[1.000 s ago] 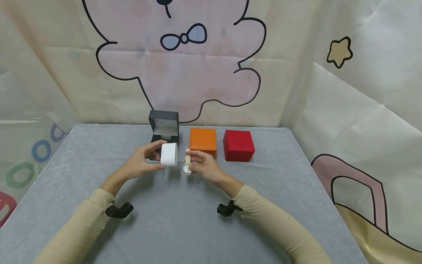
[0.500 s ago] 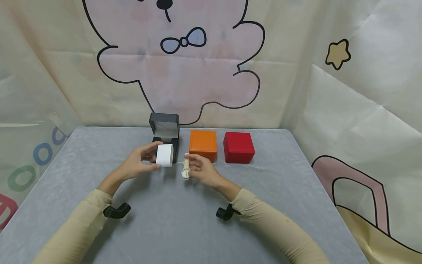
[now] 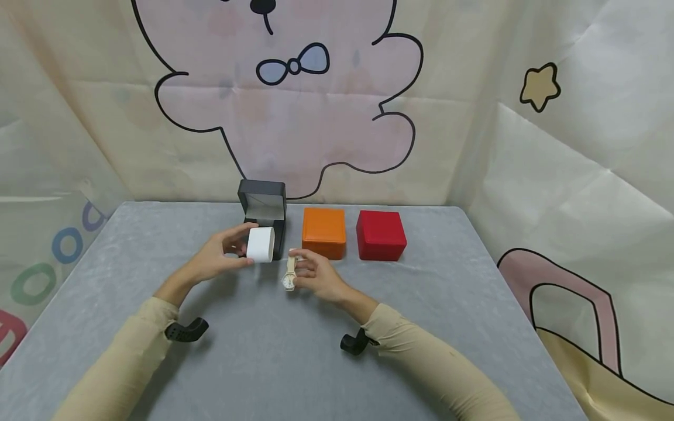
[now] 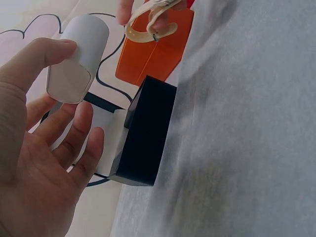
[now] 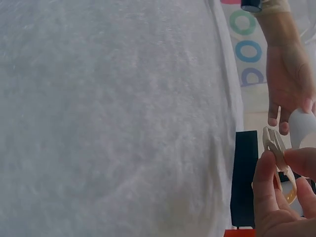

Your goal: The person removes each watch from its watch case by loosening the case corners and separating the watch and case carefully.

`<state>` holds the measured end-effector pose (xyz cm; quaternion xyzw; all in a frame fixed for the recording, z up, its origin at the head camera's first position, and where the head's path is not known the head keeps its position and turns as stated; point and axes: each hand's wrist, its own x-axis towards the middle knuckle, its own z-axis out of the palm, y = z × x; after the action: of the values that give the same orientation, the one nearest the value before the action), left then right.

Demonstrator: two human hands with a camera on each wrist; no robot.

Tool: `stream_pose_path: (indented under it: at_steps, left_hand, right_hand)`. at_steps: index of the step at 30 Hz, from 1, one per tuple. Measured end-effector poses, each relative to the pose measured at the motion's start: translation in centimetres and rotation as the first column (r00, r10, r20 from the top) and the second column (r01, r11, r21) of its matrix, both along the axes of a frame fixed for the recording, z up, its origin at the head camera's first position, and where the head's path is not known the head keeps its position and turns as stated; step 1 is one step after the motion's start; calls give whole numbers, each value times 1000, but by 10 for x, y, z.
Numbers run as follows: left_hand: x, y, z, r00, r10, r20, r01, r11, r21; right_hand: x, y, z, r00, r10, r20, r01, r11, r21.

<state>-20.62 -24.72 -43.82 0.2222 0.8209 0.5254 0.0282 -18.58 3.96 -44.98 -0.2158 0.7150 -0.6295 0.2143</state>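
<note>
Below left of the frame's centre, we see the right hand (image 3: 319,277), nearly closed, pinching the cream watch (image 3: 289,276) slightly further left than before, seemingly nearer the white cushion (image 3: 260,244) the left hand (image 3: 213,257) grips wide-spread, still apart.

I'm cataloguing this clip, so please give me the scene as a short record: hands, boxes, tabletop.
Left hand: pinches a white rounded piece
Right hand: holds a watch with a cream strap
Black box: lid open, behind the white rounded piece
Orange box: closed, between the black and red boxes
Red box: closed
Tabletop: grey
</note>
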Motion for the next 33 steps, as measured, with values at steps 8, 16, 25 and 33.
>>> stream_pose_path:
  at_steps: [8,16,25,33]
  left_hand:
    - [-3,-5,-2,1000,5,16,-5,1000,2]
    - [-6,-6,-1,999,20,32,-19,1000,-21]
    - [-5,-6,-2,999,16,34,-15,999,-30]
    - [-5,-7,-4,999,14,43,-13,1000,-23]
  right_hand:
    - [0,-8,-9,1000,11,-4,-11,999,37]
    - [-2,-14,-9,999,19,-32,-15,992,125]
    - [-2,-19,-16,994,29,-110,-2,971,240]
    - [0,-18,-15,975,41,-220,36,943,332]
